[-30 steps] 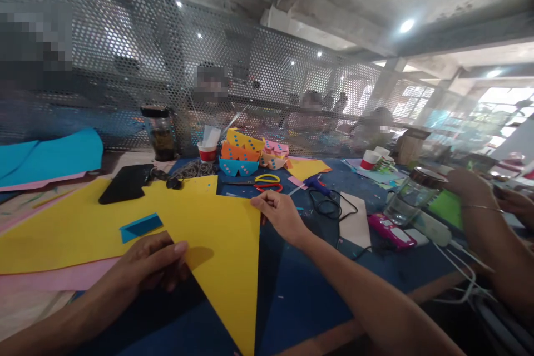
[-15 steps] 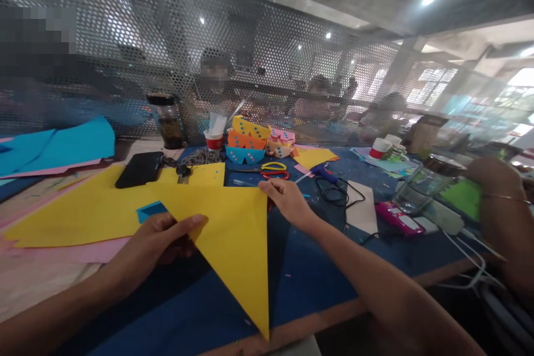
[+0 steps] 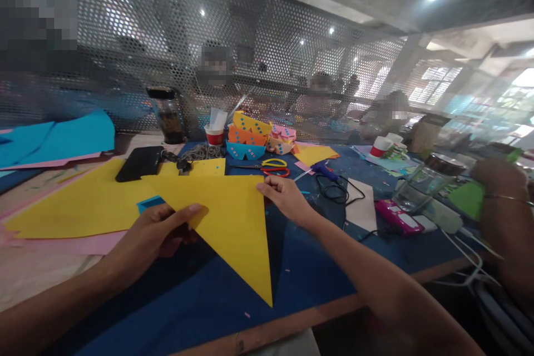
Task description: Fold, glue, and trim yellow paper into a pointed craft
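Left hand (image 3: 154, 231) pinches yellow paper triangle (image 3: 227, 222) at edge, right hand (image 3: 283, 197) grips top corner (sheet held over blue table (image 3: 312, 283)); laying flat likely calls for even pull.

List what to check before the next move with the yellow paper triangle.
1. Left hand grips the yellow triangular paper sheet at its left edge: ok.
2. Right hand pinches its top right corner: ok.
3. Sheet free of creases: ok.
4. Small blue paper scrap clear of the sheet: cannot tell, partly hidden.
5. Yellow- and red-handled scissors lie apart from the sheet: ok.
6. Neighbouring person's arm apart from the sheet: ok.
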Demonstrator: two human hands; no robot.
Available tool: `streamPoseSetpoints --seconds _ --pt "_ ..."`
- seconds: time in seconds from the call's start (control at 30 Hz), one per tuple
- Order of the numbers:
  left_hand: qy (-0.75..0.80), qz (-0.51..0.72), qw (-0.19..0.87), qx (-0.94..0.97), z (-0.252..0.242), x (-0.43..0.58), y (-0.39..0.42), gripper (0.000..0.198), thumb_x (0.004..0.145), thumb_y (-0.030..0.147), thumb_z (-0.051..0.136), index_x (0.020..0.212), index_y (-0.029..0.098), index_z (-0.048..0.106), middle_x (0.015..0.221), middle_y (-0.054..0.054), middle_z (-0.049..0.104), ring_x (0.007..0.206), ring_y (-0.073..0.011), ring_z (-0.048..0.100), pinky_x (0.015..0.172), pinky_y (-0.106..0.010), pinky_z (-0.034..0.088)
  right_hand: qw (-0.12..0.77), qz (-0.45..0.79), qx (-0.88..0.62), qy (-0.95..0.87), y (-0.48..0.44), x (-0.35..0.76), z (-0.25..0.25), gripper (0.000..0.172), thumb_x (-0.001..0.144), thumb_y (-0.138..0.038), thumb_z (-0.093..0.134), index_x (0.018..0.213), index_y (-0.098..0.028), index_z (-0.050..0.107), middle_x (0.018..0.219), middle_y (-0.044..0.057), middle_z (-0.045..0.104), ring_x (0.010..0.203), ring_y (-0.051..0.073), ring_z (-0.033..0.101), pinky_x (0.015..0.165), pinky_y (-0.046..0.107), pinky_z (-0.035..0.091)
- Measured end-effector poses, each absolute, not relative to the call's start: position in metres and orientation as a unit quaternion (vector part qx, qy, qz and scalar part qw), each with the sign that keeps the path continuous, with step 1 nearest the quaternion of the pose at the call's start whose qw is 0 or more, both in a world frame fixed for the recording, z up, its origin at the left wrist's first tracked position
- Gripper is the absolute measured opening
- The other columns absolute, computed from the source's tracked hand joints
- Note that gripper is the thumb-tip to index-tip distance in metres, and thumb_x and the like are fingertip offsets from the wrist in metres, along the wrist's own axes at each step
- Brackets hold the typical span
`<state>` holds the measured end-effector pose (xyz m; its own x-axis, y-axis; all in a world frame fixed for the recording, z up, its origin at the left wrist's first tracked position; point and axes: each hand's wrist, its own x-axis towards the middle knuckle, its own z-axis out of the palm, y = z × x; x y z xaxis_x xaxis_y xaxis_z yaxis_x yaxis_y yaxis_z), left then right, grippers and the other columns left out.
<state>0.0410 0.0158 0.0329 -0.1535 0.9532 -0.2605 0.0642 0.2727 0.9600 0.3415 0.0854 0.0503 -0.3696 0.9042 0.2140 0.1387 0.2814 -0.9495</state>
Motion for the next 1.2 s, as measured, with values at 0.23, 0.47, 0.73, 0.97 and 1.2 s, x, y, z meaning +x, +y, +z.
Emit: streamPoseSetpoints --seconds 0.23,0.47,0.73,0.97,1.2 --pt "0.597 0.513 0.485 0.381 0.044 0.044 0.018 0.073 0.041 0.072 0.113 0.066 0.023 0.064 0.07 -0.003 0.076 0.066 -0.0192 0.074 0.052 -0.022 0.054 0.415 0.456 -0.398 -0.679 0.089 0.345 0.051 0.068 0.088 -0.086 0.088 0.076 -0.026 0.059 0.074 -0.002 0.057 0.074 0.018 0.056 0.072 0.032 0.048" --pt "0.586 0.535 0.483 0.37 0.039 0.04 0.021 0.066 0.045 0.07 0.113 0.069 0.021 0.076 0.072 -0.006 0.081 0.066 -0.0201 0.075 0.056 -0.025 0.06 0.419 0.445 -0.398 -0.684 0.091 0.345 0.048 0.064 0.091 -0.084 0.086 0.078 -0.026 0.06 0.075 -0.002 0.059 0.075 0.019 0.058 0.074 0.032 0.049" --pt "0.587 0.55 0.472 0.359 0.041 0.036 0.027 0.062 0.042 0.065 0.113 0.07 0.019 0.084 0.076 -0.007 0.083 0.07 -0.0204 0.076 0.063 -0.025 0.066 0.427 0.435 -0.402 -0.683 0.091 0.345 0.049 0.063 0.088 -0.083 0.085 0.081 -0.027 0.058 0.075 -0.003 0.056 0.074 0.018 0.054 0.072 0.031 0.046" --pt "0.608 0.534 0.47 0.352 0.041 0.034 0.027 0.065 0.04 0.068 0.113 0.073 0.02 0.084 0.078 -0.007 0.084 0.072 -0.0213 0.078 0.058 -0.023 0.065 0.443 0.437 -0.398 -0.674 0.091 0.344 0.05 0.06 0.088 -0.082 0.081 0.083 -0.026 0.061 0.078 -0.002 0.06 0.076 0.019 0.057 0.074 0.032 0.046" --pt "0.576 0.552 0.471 0.377 0.038 0.03 0.03 0.055 0.049 0.061 0.111 0.079 0.021 0.089 0.085 -0.008 0.087 0.08 -0.0259 0.083 0.073 -0.03 0.074 0.448 0.429 -0.401 -0.674 0.093 0.345 0.048 0.051 0.092 -0.072 0.084 0.082 -0.026 0.064 0.078 -0.002 0.063 0.077 0.019 0.06 0.073 0.031 0.048"
